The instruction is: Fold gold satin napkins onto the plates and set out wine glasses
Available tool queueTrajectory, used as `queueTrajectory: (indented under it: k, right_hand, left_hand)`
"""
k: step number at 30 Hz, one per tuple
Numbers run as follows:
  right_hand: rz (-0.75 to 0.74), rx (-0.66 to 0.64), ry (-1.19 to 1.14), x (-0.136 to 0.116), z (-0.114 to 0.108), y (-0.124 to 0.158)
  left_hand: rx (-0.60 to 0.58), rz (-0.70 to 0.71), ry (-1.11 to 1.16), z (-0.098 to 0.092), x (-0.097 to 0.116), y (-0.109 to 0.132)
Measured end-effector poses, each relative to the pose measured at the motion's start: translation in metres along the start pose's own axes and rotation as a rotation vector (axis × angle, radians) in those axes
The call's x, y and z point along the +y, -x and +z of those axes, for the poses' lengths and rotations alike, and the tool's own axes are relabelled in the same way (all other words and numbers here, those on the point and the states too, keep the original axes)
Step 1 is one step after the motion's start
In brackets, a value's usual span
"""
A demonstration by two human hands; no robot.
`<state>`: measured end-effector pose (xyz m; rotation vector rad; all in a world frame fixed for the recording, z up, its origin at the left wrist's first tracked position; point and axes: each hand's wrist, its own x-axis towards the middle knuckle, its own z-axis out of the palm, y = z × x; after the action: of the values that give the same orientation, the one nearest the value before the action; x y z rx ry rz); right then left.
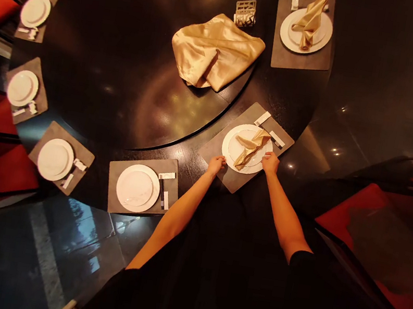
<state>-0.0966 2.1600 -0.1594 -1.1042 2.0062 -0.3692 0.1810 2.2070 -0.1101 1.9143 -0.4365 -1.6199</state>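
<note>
A white plate with a smaller plate on top lies on a grey-brown placemat near the table's edge. On the stacked plates rests a folded gold napkin. My left hand is closed at the plate's lower left rim, fingertips against it. At the opposite rim, on the right, my right hand is closed with thumb and fingers on the edge. Beyond the plate, a white rest and dark chopsticks in a white sleeve lie across the placemat.
A heap of gold napkins lies on the dark turntable, beside a metal holder. Another place setting with a folded napkin is at upper right. Several settings without napkins, one a plate, line the left. Red chairs flank the table.
</note>
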Motion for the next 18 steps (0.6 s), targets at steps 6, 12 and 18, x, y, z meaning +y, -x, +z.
queueTrajectory:
  k: [6,12,18]
  right_hand:
    - [0.035,-0.006,0.023,0.004,0.001,-0.016]
    - [-0.141,0.164,0.046,-0.018,-0.025,-0.02]
    - [-0.437,0.23,-0.104,-0.157,-0.034,-0.079]
  left_hand:
    - [0.001,-0.037,0.033,-0.032,-0.012,0.021]
    - [0.109,-0.053,0.138,-0.099,-0.057,0.066]
    - [0.364,-0.116,0.281,-0.154,-0.109,0.132]
